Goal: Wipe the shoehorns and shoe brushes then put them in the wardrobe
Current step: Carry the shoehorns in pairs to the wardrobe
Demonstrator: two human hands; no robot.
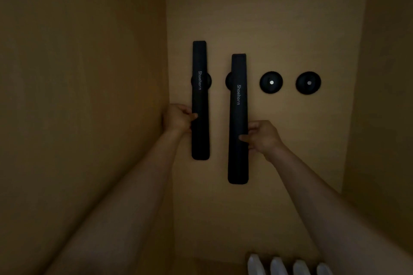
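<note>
From the head camera, the view looks into a dim wardrobe with tan panels, and both arms reach to its back wall (pixel 279 29). The left hand (pixel 178 119) grips the left shoehorn (pixel 200 100) at its lower half, thumb across the front and fingers curled behind; this shoehorn stands upright over a round black wall mount (pixel 209 80) whose rim shows at either side. The right hand (pixel 260 137) pinches the right shoehorn (pixel 238 118) at its lower half in the same way; it hangs a little lower, its own mount (pixel 228 81) peeping out on the left edge. Whether either shoehorn is seated on its mount cannot be told. Two more round mounts, one (pixel 271 82) and another (pixel 308 83), sit bare to the right, likely for the brushes, which are not in view. White rounded objects (pixel 288 265) show at the bottom edge. The shoehorns look long, stiff, light and smooth, so a grip on the side edges below the middle should steer them well.
</note>
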